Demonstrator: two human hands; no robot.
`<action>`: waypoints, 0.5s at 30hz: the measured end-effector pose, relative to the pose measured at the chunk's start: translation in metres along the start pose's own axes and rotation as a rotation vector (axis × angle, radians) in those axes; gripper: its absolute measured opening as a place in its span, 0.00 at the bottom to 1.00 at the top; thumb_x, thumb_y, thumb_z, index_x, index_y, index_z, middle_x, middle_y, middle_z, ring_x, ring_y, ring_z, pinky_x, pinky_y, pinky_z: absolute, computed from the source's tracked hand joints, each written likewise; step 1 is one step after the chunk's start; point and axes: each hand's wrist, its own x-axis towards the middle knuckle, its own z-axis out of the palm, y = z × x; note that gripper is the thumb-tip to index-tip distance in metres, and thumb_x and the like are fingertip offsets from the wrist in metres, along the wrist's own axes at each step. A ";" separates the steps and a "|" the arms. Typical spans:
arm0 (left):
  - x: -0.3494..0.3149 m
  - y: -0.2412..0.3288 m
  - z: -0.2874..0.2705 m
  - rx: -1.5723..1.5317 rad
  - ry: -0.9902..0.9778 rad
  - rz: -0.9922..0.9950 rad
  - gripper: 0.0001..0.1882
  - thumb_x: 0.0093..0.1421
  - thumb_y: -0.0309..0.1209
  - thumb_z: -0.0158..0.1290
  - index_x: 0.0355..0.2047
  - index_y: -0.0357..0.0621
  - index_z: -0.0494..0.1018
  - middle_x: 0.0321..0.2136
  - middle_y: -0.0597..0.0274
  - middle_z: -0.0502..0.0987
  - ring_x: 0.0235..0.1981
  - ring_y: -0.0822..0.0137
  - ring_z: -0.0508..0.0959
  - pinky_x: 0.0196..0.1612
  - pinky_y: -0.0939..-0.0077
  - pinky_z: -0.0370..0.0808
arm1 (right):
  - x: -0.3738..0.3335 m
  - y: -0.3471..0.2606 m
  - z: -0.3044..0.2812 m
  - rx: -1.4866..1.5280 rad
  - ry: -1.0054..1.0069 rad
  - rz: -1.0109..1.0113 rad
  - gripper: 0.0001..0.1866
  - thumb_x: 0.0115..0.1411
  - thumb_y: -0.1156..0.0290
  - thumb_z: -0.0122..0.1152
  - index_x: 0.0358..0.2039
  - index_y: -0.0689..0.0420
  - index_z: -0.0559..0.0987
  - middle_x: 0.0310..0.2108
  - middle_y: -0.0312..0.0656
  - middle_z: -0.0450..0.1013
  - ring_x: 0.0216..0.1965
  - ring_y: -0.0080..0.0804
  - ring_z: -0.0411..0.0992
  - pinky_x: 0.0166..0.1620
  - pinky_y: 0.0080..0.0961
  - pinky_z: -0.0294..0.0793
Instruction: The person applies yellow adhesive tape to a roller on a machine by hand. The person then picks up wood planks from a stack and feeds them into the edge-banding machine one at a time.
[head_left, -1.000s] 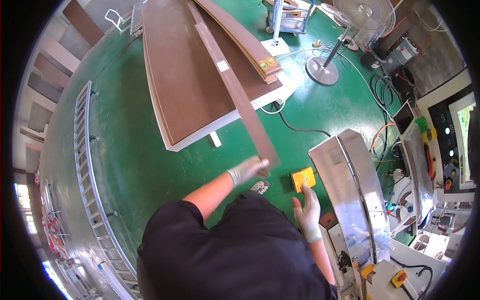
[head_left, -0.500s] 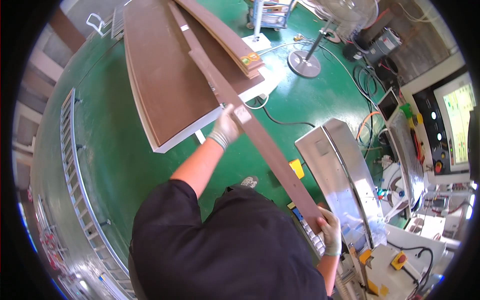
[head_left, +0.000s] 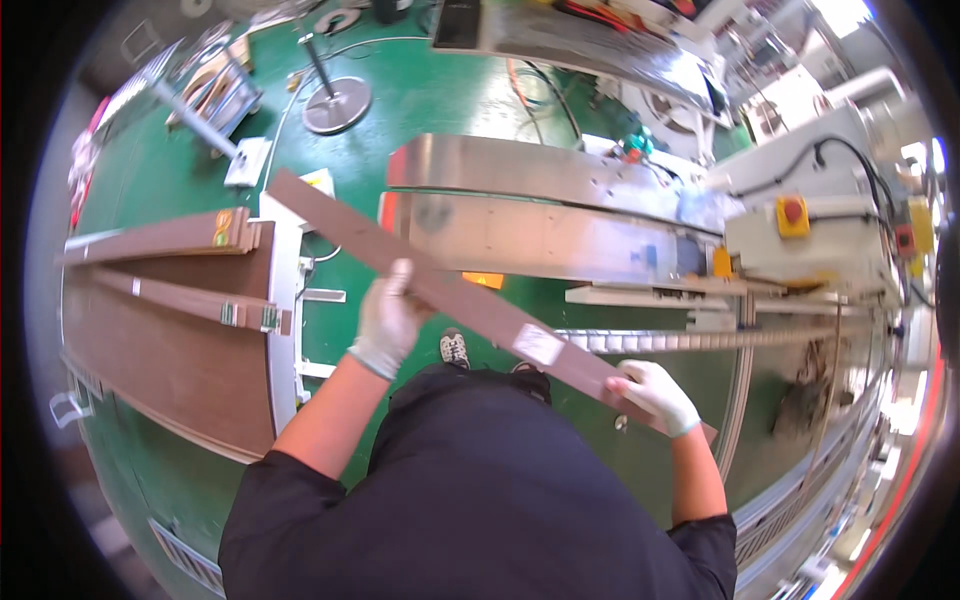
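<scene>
Lying at the left, a wide brown panel (head_left: 170, 350) is showing a white edge along its right side, and its broad flat face is probably serving as a convenient rest for the long pieces. Across its far part a stack of brown planks (head_left: 160, 240) is sitting with the ends roughly together, while nearer a narrow brown strip (head_left: 185, 297) with green-marked labels is lying apart, at a slant to the stack. Beyond them, far left, a trolley (head_left: 222, 100) is standing on the green floor, and to its right a round stand base (head_left: 337, 104) is supporting a pole. In the middle, the gloved left hand (head_left: 388, 320) is gripping the brown board (head_left: 460, 300), its thumb over the upper face, the fingers mostly hiding. The board is slanting in the air from far left to near right, with a white label (head_left: 538, 343) facing up between the two hands. Behind it a metal worktop (head_left: 500, 235) is stretching rightward, a yellow object (head_left: 483, 280) peeking out at its near edge. Further right, the gloved right hand (head_left: 655, 395) is closing on the board close to its near end; the wide spacing of the hands is likely keeping such a long piece balanced. Beyond, a red button (head_left: 793, 216) is sitting on a yellow box.
</scene>
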 end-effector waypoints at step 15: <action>0.075 -0.150 0.154 0.886 -0.579 -0.085 0.22 0.73 0.39 0.55 0.55 0.31 0.75 0.44 0.56 0.83 0.45 0.68 0.79 0.53 0.71 0.75 | -0.216 0.177 0.237 0.267 0.675 0.469 0.26 0.71 0.52 0.56 0.27 0.64 0.78 0.23 0.54 0.74 0.25 0.46 0.74 0.33 0.40 0.73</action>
